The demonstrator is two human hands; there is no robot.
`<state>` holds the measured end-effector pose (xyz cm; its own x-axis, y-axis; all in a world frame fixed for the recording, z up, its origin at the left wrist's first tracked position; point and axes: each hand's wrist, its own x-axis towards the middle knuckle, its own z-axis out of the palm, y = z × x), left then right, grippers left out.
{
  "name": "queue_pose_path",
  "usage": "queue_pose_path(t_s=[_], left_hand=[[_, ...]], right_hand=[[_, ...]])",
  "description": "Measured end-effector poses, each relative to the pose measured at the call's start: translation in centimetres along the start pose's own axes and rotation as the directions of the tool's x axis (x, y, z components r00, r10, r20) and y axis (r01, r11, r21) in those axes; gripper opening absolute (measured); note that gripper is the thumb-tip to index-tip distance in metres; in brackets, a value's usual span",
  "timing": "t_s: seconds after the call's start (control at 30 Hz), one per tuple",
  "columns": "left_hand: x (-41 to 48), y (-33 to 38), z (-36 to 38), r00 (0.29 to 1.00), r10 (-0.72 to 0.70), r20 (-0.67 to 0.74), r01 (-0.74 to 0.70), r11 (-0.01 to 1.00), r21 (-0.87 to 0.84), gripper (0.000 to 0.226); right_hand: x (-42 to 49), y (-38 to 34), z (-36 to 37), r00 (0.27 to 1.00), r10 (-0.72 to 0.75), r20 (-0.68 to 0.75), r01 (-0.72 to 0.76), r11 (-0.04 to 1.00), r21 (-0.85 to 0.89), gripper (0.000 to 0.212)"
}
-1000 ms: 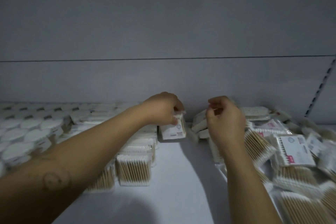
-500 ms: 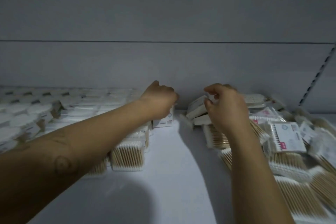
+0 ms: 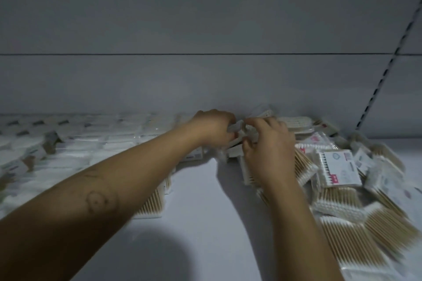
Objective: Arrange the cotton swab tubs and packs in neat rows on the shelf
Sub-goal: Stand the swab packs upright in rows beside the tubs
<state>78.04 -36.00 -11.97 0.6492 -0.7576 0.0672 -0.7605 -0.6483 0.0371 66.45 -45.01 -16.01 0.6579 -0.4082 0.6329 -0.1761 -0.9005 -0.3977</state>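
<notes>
Both my hands meet at the back of the white shelf (image 3: 201, 207). My left hand (image 3: 212, 128) and my right hand (image 3: 269, 146) both grip the same cotton swab pack (image 3: 236, 126), held above a few packs lying against the back wall. A neat row of standing swab packs (image 3: 153, 203) runs along under my left forearm. A loose heap of swab packs (image 3: 338, 171) spreads out to the right of my right hand. Round cotton swab tubs (image 3: 16, 157) stand in rows at the far left.
The grey back panel (image 3: 205, 82) closes the shelf behind the hands. A slotted shelf upright (image 3: 388, 64) runs up at the right. A bare strip of shelf lies between the neat row and the heap.
My left hand let go of the pack it set at the end of the row and moved right. Both hands now meet on a pack from the heap at the back.
</notes>
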Motion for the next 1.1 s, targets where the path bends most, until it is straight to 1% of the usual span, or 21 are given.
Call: queue_pose_path(t_s=[0.03,0.1,0.2,0.27,0.33,0.37,0.4,0.47,0.5,0.57,0.63,0.77,0.83,0.87,0.9,0.93,0.97,1.0,1.03,1.07,1.1], left_hand=[[0.4,0.3,0.1,0.999,-0.001,0.034,0.002,1.0,-0.021,0.043],[1.4,0.5,0.4,0.997,0.02,0.076,-0.021,1.0,0.017,0.039],[2.4,0.3,0.8,0.995,0.056,0.087,-0.063,0.994,0.087,0.035],[2.7,0.2,1.0,0.994,0.076,0.084,-0.083,0.993,0.085,0.028],[2.8,-0.1,1.1,0.992,0.102,0.078,-0.108,0.991,0.077,0.017],[2.8,-0.2,1.2,0.991,0.108,0.082,-0.112,0.993,0.045,0.015],[2.8,-0.5,1.1,0.991,0.104,0.086,-0.104,0.995,-0.009,0.017],[2.5,-1.1,0.6,0.996,0.06,0.07,-0.047,0.984,-0.172,0.028],[2.4,-1.5,0.1,0.999,0.031,0.031,-0.022,0.965,-0.262,0.03],[1.9,-2.1,-1.3,0.998,-0.028,-0.062,0.0,0.915,-0.405,0.027],[1.2,-2.8,-2.8,0.992,-0.056,-0.11,-0.001,0.884,-0.467,0.025],[-1.8,-4.0,-4.9,0.998,-0.011,-0.063,-0.03,0.789,-0.614,0.031],[-3.6,-4.1,-5.5,0.998,0.009,-0.066,-0.049,0.774,-0.631,0.033],[-4.3,-4.1,-5.6,0.997,0.016,-0.077,-0.06,0.777,-0.626,0.033],[-4.9,-4.0,-5.7,0.996,0.026,-0.09,-0.076,0.783,-0.617,0.033],[-5.5,-4.0,-5.6,0.994,0.042,-0.101,-0.095,0.787,-0.61,0.031],[-5.9,-3.9,-5.5,0.992,0.049,-0.114,-0.108,0.79,-0.604,0.028],[-6.2,-3.9,-5.3,0.991,0.031,-0.134,-0.105,0.802,-0.588,0.027],[-6.4,-4.0,-5.1,0.987,-0.017,-0.16,-0.076,0.825,-0.561,0.029],[-6.7,-3.9,-5.1,0.982,-0.08,-0.174,-0.026,0.842,-0.539,0.034],[-6.9,-3.8,-5.1,0.979,-0.142,-0.146,0.036,0.827,-0.561,0.043]], right_hand=[[-0.1,-0.1,0.2,1.0,0.008,-0.008,-0.008,1.0,-0.006,0.033],[-0.2,-0.3,0.6,1.0,0.016,-0.018,-0.017,1.0,-0.015,0.033],[-0.3,-0.2,0.7,0.999,0.034,0.003,-0.034,0.999,-0.017,0.036],[-0.2,0.0,0.7,0.998,0.058,0.024,-0.058,0.998,-0.008,0.037],[-0.2,0.0,0.7,0.997,0.072,0.007,-0.072,0.997,0.01,0.036],[-0.1,0.1,0.8,0.997,0.079,-0.011,-0.079,0.997,0.016,0.035],[-0.1,0.1,0.8,0.996,0.09,-0.026,-0.089,0.996,0.018,0.034],[0.0,0.1,0.8,0.994,0.108,-0.037,-0.107,0.994,0.018,0.034],[0.1,0.1,0.8,0.993,0.108,-0.044,-0.107,0.994,0.024,0.034],[0.1,0.1,0.7,0.993,0.106,-0.059,-0.104,0.993,0.048,0.037],[0.0,-0.1,0.5,0.994,0.093,-0.057,-0.088,0.993,0.08,0.041],[0.0,-0.9,0.3,0.997,0.079,-0.018,-0.075,0.984,0.163,0.052],[-0.1,-1.4,0.4,0.996,0.069,0.057,-0.078,0.981,0.176,0.06],[-0.2,-1.6,0.6,0.993,0.057,0.106,-0.079,0.973,0.218,0.06],[-0.4,-1.9,0.6,0.988,0.043,0.148,-0.085,0.953,0.291,0.057],[-0.6,-2.2,0.7,0.984,0.032,0.175,-0.096,0.924,0.37,0.047],[-0.8,-2.6,0.8,0.985,0.024,0.173,-0.095,0.905,0.414,0.034],[-0.9,-2.9,0.9,0.99,0.028,0.137,-0.084,0.904,0.419,0.024],[-1.0,-3.1,0.9,0.996,0.045,0.08,-0.074,0.911,0.407,0.021],[-1.1,-3.1,1.0,0.997,0.07,0.016,-0.071,0.92,0.386,0.02],[-1.1,-3.2,1.0,0.995,0.092,-0.04,-0.072,0.929,0.363,0.021]])
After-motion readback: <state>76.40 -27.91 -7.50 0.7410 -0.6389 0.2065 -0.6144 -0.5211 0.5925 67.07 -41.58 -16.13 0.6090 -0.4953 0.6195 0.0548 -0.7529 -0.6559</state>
